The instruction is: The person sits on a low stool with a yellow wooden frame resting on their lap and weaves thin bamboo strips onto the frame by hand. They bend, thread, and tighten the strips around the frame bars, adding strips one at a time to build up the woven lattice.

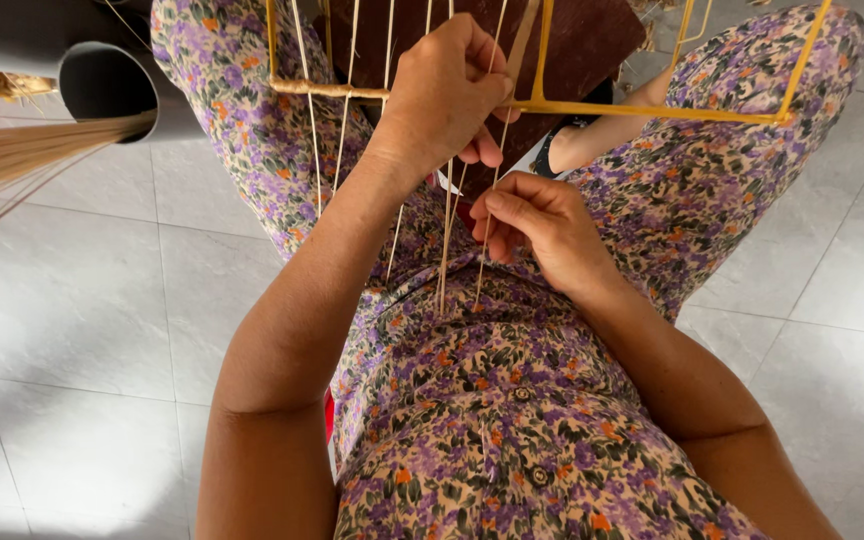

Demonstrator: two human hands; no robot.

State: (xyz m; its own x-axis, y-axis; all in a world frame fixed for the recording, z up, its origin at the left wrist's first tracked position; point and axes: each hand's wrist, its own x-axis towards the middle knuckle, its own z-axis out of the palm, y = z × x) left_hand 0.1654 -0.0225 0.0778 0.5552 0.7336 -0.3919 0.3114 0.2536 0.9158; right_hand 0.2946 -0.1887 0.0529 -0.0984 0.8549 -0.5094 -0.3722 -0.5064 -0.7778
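head view: reed strands (444, 250) between hands (492, 160)

A pale grey tiled floor (72, 300) with thin grout lines carries everything, stretching out to the left and right of the fingers (497, 215). On it, up and well to the left of the fingers, lie dark grey pipes (102, 80) with open round mouths, and a bundle of thin straw-coloured sticks (22, 150) pokes out of the nearer one above the tiles.
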